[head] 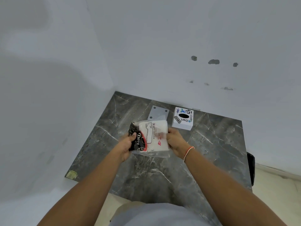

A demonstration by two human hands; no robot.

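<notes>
— What do we have at the centre of the frame?

— We see a tissue pack [153, 137], clear plastic round white tissues, with a black end printed "Dove". It is over the dark marble table [215, 144]. We cannot tell whether its lower edge touches the top.

— And how do our hands sit on it?

— Our left hand [127, 145] grips the black end at the pack's left side, thumb on top and fingers curled beneath. Our right hand [175, 142] holds the opposite edge, fingers wrapped round the plastic. A thin orange and white band [189, 152] circles that wrist.

— What lies behind the pack?

— Just above it in the frame we see a grey plate [157, 112] with holes at its corners, flat on the table and partly hidden by the pack. To its right, near the wall, stands a white box [182, 123] with stickers and a black oval opening on top.

— Anything toward the lower left?

— A yellowish label [71, 174] sits on the table's corner there.
</notes>
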